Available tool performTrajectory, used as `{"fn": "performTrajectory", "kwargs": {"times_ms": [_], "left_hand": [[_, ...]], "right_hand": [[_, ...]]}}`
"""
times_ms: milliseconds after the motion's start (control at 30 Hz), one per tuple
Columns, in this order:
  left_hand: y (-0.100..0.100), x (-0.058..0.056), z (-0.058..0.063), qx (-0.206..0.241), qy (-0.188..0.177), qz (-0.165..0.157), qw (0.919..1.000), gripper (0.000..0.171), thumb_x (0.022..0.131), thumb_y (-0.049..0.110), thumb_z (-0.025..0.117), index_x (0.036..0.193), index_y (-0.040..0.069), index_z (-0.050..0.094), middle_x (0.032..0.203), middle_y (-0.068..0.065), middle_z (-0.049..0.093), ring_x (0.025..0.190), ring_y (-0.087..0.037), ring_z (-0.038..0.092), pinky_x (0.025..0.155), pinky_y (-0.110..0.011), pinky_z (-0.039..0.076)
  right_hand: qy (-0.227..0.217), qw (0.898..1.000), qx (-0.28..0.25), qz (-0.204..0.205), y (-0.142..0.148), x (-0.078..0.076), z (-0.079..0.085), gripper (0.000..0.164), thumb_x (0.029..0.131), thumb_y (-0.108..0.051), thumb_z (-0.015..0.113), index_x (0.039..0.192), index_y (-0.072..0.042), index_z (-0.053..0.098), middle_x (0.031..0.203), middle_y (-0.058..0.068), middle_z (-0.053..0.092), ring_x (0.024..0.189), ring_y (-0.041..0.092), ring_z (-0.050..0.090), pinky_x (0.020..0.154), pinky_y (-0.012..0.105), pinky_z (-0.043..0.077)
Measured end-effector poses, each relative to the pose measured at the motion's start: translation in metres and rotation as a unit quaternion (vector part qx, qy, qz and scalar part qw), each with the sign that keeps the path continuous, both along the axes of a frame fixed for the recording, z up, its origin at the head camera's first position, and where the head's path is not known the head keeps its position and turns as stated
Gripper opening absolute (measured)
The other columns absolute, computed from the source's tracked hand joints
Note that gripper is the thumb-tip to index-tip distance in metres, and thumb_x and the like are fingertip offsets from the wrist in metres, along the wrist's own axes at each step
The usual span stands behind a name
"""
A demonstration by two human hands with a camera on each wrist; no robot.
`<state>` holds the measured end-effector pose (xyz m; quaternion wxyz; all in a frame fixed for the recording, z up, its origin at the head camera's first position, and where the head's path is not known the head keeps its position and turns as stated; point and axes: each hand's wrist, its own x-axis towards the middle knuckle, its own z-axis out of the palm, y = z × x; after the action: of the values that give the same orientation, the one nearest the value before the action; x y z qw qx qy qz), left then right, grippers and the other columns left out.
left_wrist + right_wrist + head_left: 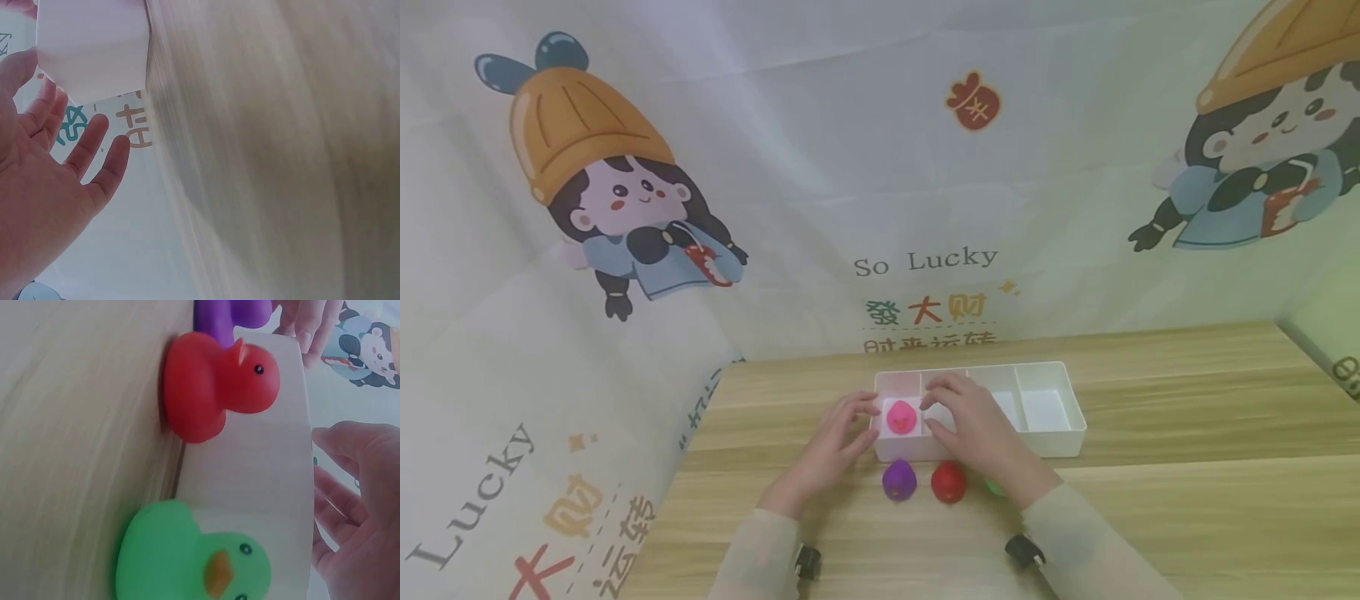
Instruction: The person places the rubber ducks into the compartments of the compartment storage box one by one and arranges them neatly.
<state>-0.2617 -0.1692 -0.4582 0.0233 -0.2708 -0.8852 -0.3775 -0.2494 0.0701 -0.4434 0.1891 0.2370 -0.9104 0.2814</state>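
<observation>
A pink rubber duck [902, 417] sits in the leftmost compartment of a white divided box [977, 447]. My left hand [842, 433] is at the box's left end, fingertips right at its rim. In the left wrist view its fingers are spread and loosely bent. Above the second compartment, my right hand [973, 421] has its thumb and fingers apart with nothing between them. In front of the box stand a purple duck [898, 481], a red duck [949, 482] and a green duck [187, 556], the last mostly hidden by my right wrist in the head view.
The box stands on a wood-grain table [1187, 400]. Its rightmost compartment holds nothing. A printed cloth [820, 167] hangs behind the table and down its left side. Each wrist wears a small black device [1025, 551].
</observation>
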Motion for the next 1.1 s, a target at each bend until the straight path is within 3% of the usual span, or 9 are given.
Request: {"fn": "performTrajectory", "kwargs": {"times_ms": [233, 433, 700, 867, 1100], "left_hand": [[-0.002, 0.001, 0.002, 0.000, -0.003, 0.006, 1.0000, 0.025, 0.087, 0.020, 0.056, 0.111, 0.015, 0.049, 0.135, 0.004, 0.034, 0.118, -0.015, 0.031, 0.095, -0.042, 0.032], [-0.001, 0.000, -0.001, 0.003, -0.004, 0.006, 1.0000, 0.024, 0.087, 0.020, 0.056, 0.110, 0.016, 0.050, 0.135, 0.004, 0.034, 0.121, -0.014, 0.027, 0.096, -0.045, 0.029], [-0.002, -0.001, -0.003, 0.003, -0.013, 0.006, 0.9999, 0.026, 0.087, 0.020, 0.056, 0.111, 0.014, 0.050, 0.136, 0.003, 0.033, 0.117, -0.015, 0.032, 0.096, -0.044, 0.031], [-0.003, -0.002, -0.004, -0.002, -0.004, 0.006, 1.0000, 0.026, 0.087, 0.023, 0.056, 0.111, 0.015, 0.049, 0.135, 0.009, 0.032, 0.121, -0.015, 0.027, 0.097, -0.046, 0.027], [0.000, -0.002, -0.004, -0.001, -0.006, 0.003, 1.0000, 0.025, 0.088, 0.021, 0.055, 0.111, 0.015, 0.049, 0.136, 0.003, 0.033, 0.122, -0.014, 0.026, 0.098, -0.047, 0.026]], "right_hand": [[0.005, 1.000, 0.021, -0.008, 0.005, 0.004, -0.002, 0.017, 0.075, -0.025, 0.068, 0.091, -0.024, 0.062, 0.111, -0.006, 0.053, 0.104, 0.012, 0.046, 0.088, 0.032, 0.038], [0.010, 1.000, 0.002, -0.003, 0.014, 0.007, -0.007, 0.016, 0.074, -0.023, 0.068, 0.089, -0.023, 0.062, 0.108, -0.008, 0.053, 0.101, 0.012, 0.047, 0.085, 0.032, 0.040], [0.032, 0.999, -0.014, 0.017, 0.020, 0.012, -0.010, 0.016, 0.074, -0.020, 0.067, 0.089, -0.020, 0.062, 0.105, -0.007, 0.054, 0.098, 0.013, 0.048, 0.082, 0.033, 0.040], [0.019, 0.999, -0.025, 0.016, 0.026, 0.016, -0.007, 0.017, 0.075, -0.018, 0.068, 0.091, -0.018, 0.061, 0.102, -0.007, 0.054, 0.094, 0.012, 0.049, 0.080, 0.030, 0.044], [0.004, 0.999, -0.046, 0.018, 0.036, 0.023, -0.004, 0.018, 0.076, -0.015, 0.067, 0.092, -0.018, 0.060, 0.097, -0.010, 0.051, 0.083, 0.010, 0.049, 0.071, 0.025, 0.046]]}}
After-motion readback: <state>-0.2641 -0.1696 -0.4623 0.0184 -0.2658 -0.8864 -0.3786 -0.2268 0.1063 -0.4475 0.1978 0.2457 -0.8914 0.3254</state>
